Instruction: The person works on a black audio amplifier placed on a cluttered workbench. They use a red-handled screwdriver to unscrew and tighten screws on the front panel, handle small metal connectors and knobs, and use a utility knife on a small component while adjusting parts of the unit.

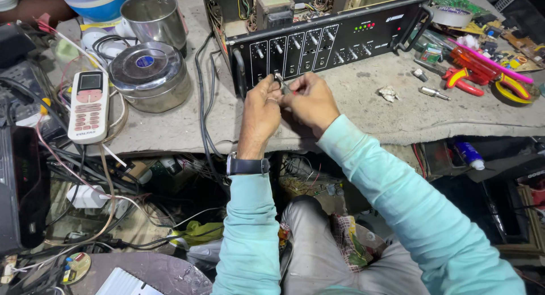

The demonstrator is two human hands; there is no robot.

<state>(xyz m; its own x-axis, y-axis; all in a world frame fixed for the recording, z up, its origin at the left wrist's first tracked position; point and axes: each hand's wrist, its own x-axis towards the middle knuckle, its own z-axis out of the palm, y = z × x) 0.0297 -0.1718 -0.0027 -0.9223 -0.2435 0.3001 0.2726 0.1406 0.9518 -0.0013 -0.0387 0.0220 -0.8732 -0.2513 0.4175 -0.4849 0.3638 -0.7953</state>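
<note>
Head view looks down on my two hands, brought together at the lower edge of the black amplifier's (323, 39) front panel. Well off to the left of my left hand lie a white remote control (89, 105) and a round steel container (150, 74) with its lid on. My left hand (260, 110), a dark watch (247, 165) on the wrist, pinches a small metal part (280, 80) right against the panel, just under the row of knobs; its fingers are closed on it. My right hand (311, 102) touches the left, fingertips gathered on the same small part, though I cannot tell exactly what it grips. I judge the piece light, stiff, slippery and easily dropped, best held by fingertips near its base. Farther right of my right hand sit loose metal bits (434, 92) and red-handled pliers (464, 79).
</note>
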